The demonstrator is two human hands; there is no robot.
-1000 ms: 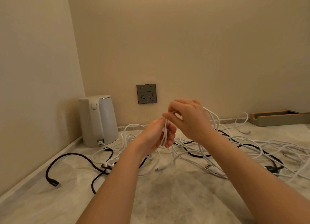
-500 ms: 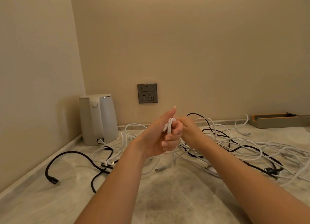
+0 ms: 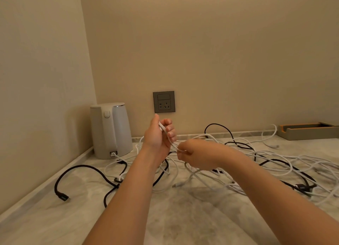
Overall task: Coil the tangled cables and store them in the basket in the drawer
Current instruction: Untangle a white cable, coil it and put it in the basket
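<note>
Head view: both hands are raised above a marbled desk, close together near the middle of the scene. The left hand is the higher of the two, its fingers curled round a white cable gathered against its palm. The right hand sits just to the right and a little lower, pinching the same white cable where it leaves the left hand.

From there the strand drops into the tangle of cables, white and black lines crossing one another across the middle and right of the desk. A separate black cable arches over the near left part, its plug end lying on the surface.

A white kettle stands in the far left corner. A grey wall socket is on the far wall above the hands, and a low tray lies at the far right against that wall.
</note>
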